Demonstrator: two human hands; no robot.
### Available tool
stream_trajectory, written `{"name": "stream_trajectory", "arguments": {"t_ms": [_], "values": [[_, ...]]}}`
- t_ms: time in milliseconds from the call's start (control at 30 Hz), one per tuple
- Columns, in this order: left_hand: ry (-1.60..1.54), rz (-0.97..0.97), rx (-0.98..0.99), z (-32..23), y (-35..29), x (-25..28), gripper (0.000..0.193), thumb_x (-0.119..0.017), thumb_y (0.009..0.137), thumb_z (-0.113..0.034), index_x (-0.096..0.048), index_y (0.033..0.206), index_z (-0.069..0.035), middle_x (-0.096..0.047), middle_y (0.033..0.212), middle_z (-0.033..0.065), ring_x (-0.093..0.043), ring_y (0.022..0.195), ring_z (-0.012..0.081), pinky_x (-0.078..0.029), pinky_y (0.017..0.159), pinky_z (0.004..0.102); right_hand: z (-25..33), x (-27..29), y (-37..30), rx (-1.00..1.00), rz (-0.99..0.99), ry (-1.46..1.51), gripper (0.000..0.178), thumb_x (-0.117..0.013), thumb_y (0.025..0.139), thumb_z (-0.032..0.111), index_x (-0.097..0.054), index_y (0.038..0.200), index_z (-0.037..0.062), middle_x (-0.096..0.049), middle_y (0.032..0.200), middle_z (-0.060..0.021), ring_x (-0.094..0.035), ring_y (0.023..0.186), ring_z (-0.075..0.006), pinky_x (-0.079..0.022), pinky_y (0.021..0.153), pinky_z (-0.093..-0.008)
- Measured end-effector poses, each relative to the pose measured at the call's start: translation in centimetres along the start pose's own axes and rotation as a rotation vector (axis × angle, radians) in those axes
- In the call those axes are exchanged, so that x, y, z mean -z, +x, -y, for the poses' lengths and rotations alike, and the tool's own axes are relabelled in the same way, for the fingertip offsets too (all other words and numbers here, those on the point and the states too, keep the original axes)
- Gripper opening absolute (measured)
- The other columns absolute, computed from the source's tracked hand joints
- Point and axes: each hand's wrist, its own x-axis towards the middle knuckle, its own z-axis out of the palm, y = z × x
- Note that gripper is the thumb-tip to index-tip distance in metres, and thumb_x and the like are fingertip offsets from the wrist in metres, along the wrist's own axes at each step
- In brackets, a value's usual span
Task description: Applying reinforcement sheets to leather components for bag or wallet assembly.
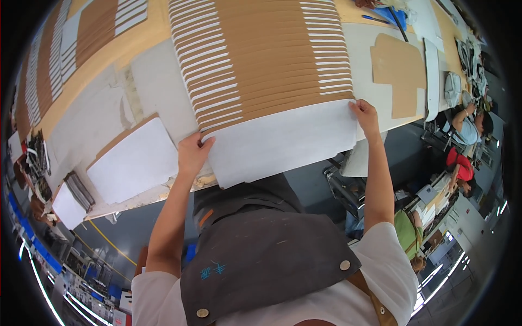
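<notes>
Between my hands lies a white sheet (283, 144), its near edge jutting past the table's front. My left hand (192, 154) pinches its left upper corner, thumb on top. At its right upper corner, my right hand (365, 116) pinches it between thumb and fingers. Beyond the sheet, a long row of overlapping brown pieces (277, 60) with white strips along both sides runs away from me. The white sheet covers the nearest end of that row.
To the left lie a stack of white sheets with brown backing (136, 160) and a small white-topped pile (69, 206). A brown cardboard template (399, 68) rests at the right, near a blue pen (375, 19). More overlapped rows (98, 27) sit far left. Other people (462, 165) work at right.
</notes>
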Motion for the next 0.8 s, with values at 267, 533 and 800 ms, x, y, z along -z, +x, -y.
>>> {"name": "stream_trajectory", "arguments": {"t_ms": [267,533,800], "values": [[0.051,0.035,0.009,-0.2,0.1,0.5,0.029,-0.067,0.072,-0.021,-0.055,0.064,0.004,-0.052,0.051,0.0123,-0.049,0.042,0.0185,-0.040,0.043,0.0305,0.7,-0.4,0.3,-0.031,0.014,0.017,0.021,-0.065,0.075,0.020,-0.056,0.071,0.0009,-0.050,0.057,0.0000,-0.042,0.054,-0.0069,-0.037,0.049,-0.0238],[-0.051,0.040,0.063,-1.6,0.2,0.7,0.026,-0.066,0.075,-0.018,-0.056,0.068,0.005,-0.050,0.048,0.0077,-0.049,0.040,0.0121,-0.041,0.040,0.0251,0.7,0.2,0.8,-0.046,0.067,-0.121,0.021,-0.065,0.074,0.021,-0.057,0.071,0.0013,-0.053,0.060,-0.0008,-0.045,0.056,-0.0079,-0.038,0.051,-0.0238],[-0.093,0.090,0.157,-1.2,-0.2,1.8,0.029,-0.068,0.075,-0.018,-0.052,0.062,0.003,-0.053,0.052,0.0070,-0.052,0.045,0.0092,-0.043,0.042,0.0236,-0.4,-0.3,1.2,-0.090,0.043,-0.036,0.022,-0.068,0.072,0.023,-0.061,0.076,0.0024,-0.055,0.063,-0.0002,-0.048,0.057,-0.0078,-0.039,0.052,-0.0232]]}}
